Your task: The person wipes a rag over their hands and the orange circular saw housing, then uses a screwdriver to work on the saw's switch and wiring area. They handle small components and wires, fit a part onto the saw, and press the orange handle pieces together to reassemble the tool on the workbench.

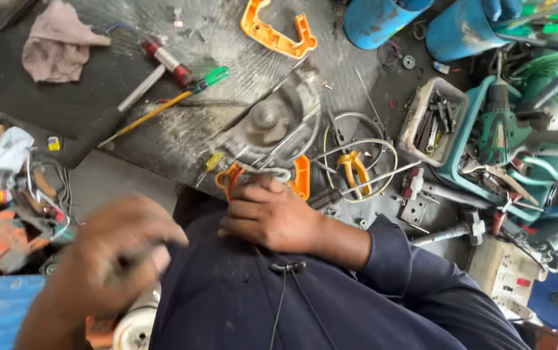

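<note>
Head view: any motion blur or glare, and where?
Head view: the left hand at lower left is heavily motion-blurred; the right hand on the orange-handled tool is fairly sharp; the screwdriver and bench above show streaked smear; light is even, with no strong glare.

Right hand [272, 217] grips orange-handled power tool [272, 139] (left hand [120, 249] blurred) on workbench [65, 104]

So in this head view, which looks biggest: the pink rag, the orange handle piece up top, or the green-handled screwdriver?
Largest to smallest as they appear:
1. pink rag
2. orange handle piece
3. green-handled screwdriver, longest yet thin, so its place is unsure.
</note>
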Demonstrator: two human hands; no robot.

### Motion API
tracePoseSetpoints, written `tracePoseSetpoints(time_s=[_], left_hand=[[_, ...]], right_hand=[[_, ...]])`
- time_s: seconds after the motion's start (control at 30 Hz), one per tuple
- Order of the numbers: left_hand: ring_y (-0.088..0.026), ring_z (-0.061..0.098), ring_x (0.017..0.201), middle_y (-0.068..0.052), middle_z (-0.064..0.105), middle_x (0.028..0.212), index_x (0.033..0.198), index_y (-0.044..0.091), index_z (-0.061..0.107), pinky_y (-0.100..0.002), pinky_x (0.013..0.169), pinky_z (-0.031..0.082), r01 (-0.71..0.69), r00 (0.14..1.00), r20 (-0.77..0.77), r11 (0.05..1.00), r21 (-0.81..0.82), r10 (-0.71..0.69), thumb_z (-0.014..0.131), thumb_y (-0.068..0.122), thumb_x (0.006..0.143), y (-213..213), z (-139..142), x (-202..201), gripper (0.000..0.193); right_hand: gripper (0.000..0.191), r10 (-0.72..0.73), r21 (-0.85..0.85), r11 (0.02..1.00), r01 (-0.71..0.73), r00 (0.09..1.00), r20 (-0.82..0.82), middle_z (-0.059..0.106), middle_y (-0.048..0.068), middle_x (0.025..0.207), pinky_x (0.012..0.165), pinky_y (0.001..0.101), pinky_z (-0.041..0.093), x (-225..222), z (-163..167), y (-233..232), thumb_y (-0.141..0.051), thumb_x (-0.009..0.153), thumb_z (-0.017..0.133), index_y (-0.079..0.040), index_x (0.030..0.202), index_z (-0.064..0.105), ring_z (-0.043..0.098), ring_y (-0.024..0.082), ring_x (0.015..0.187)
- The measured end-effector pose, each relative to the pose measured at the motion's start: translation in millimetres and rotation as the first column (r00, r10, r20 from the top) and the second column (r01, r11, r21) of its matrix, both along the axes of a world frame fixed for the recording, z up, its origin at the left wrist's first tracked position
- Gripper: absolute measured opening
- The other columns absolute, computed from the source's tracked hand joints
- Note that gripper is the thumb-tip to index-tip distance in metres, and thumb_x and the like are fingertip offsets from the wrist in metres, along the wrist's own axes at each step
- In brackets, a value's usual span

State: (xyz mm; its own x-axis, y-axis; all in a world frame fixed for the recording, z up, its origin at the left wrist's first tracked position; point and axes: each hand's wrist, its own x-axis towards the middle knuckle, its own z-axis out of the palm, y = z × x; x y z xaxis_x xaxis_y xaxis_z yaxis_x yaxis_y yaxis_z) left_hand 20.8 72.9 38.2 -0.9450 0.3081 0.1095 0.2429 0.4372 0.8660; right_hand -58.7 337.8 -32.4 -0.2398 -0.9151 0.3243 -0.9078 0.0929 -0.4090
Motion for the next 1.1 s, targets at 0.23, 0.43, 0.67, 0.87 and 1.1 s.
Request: tracePoseSetpoints(time_s=[0.23,0.43,0.67,0.87,1.1], left_hand=[[-0.019,0.062,0.094,-0.009,0.066,0.112,0.114,-0.001,0.061,-0.032,0.091,0.053,-0.618,0.781,-0.290,0.751,-0.231,0.553,0.081,0.013,0.104,-108.0,-101.5,-36.0,0.026],[-0.037,0.054,0.120,-0.021,0.056,0.126,0.121,-0.003,0.058,-0.047,0.107,0.044,-0.682,0.681,-0.558,0.689,-0.247,0.474,0.070,0.009,0.098,-163.6,-136.9,-71.7,0.028],[-0.032,0.055,0.123,-0.015,0.062,0.127,0.125,0.004,0.061,-0.043,0.112,0.042,-0.494,0.755,-0.515,0.868,-0.040,0.406,0.069,0.007,0.107,-111.8,-96.7,-36.1,0.020],[-0.030,0.065,0.105,-0.011,0.068,0.112,0.111,0.004,0.066,-0.042,0.093,0.053,-0.074,0.910,-0.410,0.997,-0.018,0.060,0.075,0.002,0.088,-90.0,-58.0,-0.3,0.025],[-0.029,0.066,0.095,-0.009,0.070,0.101,0.107,0.004,0.066,-0.041,0.084,0.053,0.115,0.953,-0.289,0.992,0.052,-0.095,0.075,0.000,0.086,-112.1,-52.2,9.4,0.023]], right_hand=[[0.043,-0.044,-0.045,0.998,0.039,0.991,-0.123,0.064,0.003,0.106,0.100,0.0420,0.048,21.1,-6.8,-1.4,-0.021,0.086,0.069,-0.013,0.129,0.074,0.063,0.024,0.110],[0.032,-0.122,-0.133,0.985,0.107,0.987,-0.108,0.065,0.003,0.104,0.104,0.0440,0.049,36.7,6.1,-22.7,-0.022,0.087,0.077,-0.011,0.117,0.074,0.065,0.025,0.108],[0.027,-0.256,-0.173,0.959,0.223,0.946,-0.199,0.070,0.006,0.101,0.100,0.0469,0.054,47.4,24.3,-48.5,-0.022,0.086,0.084,-0.008,0.107,0.075,0.069,0.024,0.103],[0.024,-0.462,-0.244,0.882,0.403,0.841,-0.282,0.067,0.004,0.089,0.080,0.0425,0.054,64.5,31.3,-65.4,-0.022,0.082,0.091,-0.013,0.096,0.074,0.066,0.024,0.090],[0.027,-0.725,-0.103,0.689,0.718,0.679,-0.117,0.071,0.006,0.093,0.068,0.0363,0.056,103.3,37.7,-83.9,-0.019,0.081,0.090,-0.008,0.101,0.075,0.071,0.022,0.084]])
